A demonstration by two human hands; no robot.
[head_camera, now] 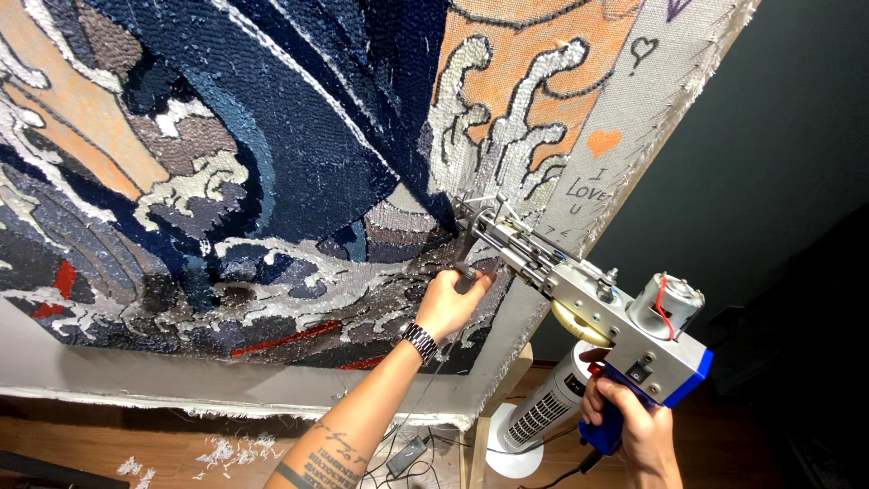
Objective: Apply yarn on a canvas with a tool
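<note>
The head camera looks up at a big rug (226, 163) stretched on a frame. The rug shows dark blue waves with white foam, grey patches, orange parts and a few red lines.

The right hand (634, 421) is low, near the bottom edge of the view. Its fingers are wrapped tight around the blue handle of a tufting gun (597, 303). The gun points up and away from this hand, toward the rug. It has a silver body, a small round motor on top and a pale yellow wheel on its side. Its thin metal tip touches the rug just above the left hand.

The left hand (450, 301) is up against the rug, right under the gun's tip. It is closed around the gun's dark front grip. The grip is mostly hidden by the fingers, so it is hard to tell its shape. A dark watch (419, 341) sits on this wrist, and the arm below it has tattoos.

Beside the gun's tip, the bare cloth edge (625, 118) of the rug has an orange heart and some pen marks on it.

Below the right hand stands a white fan (543, 412). Under the left arm, white yarn bits (226, 448) lie on the wood floor.
</note>
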